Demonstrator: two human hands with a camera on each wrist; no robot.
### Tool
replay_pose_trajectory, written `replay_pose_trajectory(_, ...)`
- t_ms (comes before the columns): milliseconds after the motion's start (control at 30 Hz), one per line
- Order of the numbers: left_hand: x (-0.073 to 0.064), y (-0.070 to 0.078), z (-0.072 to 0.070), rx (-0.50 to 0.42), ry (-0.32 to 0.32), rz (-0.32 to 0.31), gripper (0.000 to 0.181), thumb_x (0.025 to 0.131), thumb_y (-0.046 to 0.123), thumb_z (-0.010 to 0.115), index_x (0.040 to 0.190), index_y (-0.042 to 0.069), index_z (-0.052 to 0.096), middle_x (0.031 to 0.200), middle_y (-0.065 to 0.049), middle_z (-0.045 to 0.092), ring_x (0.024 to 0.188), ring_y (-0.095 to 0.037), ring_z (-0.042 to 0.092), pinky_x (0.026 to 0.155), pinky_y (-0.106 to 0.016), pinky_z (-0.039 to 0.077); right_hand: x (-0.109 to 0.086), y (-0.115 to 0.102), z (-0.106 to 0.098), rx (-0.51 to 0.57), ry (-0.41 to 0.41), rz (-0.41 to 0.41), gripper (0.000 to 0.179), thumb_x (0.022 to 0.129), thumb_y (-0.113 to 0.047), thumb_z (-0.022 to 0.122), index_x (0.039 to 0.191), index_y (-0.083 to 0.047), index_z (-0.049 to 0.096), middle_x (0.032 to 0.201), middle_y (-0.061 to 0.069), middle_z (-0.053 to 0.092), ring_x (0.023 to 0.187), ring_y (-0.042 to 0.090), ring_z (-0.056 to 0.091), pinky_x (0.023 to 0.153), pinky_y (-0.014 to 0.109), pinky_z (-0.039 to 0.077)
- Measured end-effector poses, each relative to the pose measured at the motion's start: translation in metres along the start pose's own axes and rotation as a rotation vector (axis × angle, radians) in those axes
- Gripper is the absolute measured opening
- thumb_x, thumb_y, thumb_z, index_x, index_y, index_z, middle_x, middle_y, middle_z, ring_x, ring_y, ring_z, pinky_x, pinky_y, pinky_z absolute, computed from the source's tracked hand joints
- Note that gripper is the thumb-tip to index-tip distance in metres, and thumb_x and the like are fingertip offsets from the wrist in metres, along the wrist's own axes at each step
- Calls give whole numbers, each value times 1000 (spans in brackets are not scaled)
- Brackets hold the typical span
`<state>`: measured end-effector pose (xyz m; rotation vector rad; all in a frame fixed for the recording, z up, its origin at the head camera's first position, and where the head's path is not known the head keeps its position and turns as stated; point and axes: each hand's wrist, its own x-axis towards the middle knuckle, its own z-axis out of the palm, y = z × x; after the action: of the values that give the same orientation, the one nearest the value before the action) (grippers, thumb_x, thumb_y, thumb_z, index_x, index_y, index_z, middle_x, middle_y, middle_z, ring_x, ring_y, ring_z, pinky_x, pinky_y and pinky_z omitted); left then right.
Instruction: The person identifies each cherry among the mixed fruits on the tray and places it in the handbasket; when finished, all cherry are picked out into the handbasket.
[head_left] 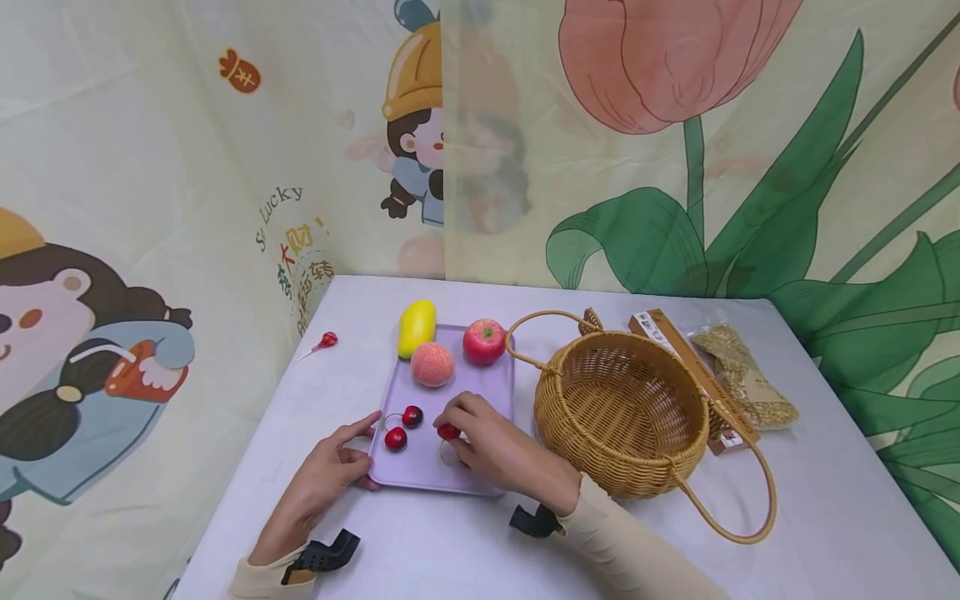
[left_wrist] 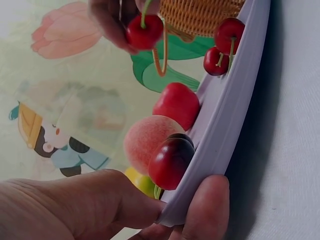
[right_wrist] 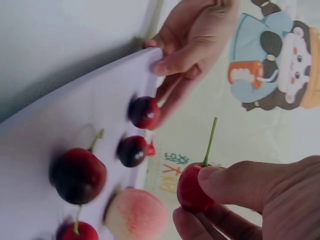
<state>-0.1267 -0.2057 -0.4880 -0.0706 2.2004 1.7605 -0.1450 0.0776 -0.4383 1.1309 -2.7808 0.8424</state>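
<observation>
At the near left corner of the light purple tray (head_left: 408, 473), my left hand (head_left: 330, 467) grips the rim, thumb above and fingers beneath. My right hand (head_left: 498, 446) is over the tray's near right part and pinches a red cherry (right_wrist: 194, 187) by its body; its green stem points up in the right wrist view. Two dark red cherries (head_left: 396, 438) lie near my left hand. Two more cherries (right_wrist: 77, 175) lie on the tray, hidden in the head view behind my right hand. Farther back are a peach (head_left: 432, 364), a red apple (head_left: 483, 342) and a yellow mango (head_left: 417, 328).
A wicker basket (head_left: 546, 417) with two raised loop handles stands right of the tray. Behind it lie a long brown box (head_left: 678, 342) and a clear bag of tan grains (head_left: 750, 387). A small red object with a pale pointed tip (head_left: 327, 340) lies at the left.
</observation>
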Motion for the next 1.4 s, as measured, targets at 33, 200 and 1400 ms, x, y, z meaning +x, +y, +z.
replay_pose_trajectory(33,0,0,0,12,6,0,75,91,-15,57,163,5,42,148,-26,44,75,-22,71,72,-33,64,-3,-1,-3,-4,12,-12,23,99,-6,71,121,-11,73,122,2,63,104,12,60,90,21,56)
replay_pose_trajectory(200,0,2,1,80,38,-11,74,92,-14,57,162,5,44,148,-27,46,74,-21,72,70,-31,64,-16,-6,-19,-40,51,-53,28,97,-2,73,123,-13,73,126,2,63,115,13,63,98,24,58)
replay_pose_trajectory(1400,-1,4,5,173,88,-62,70,94,-10,62,160,8,49,148,-25,53,72,-22,74,73,-26,60,-107,25,-149,-288,294,-32,57,73,14,87,120,-16,77,123,1,64,112,18,66,84,33,65)
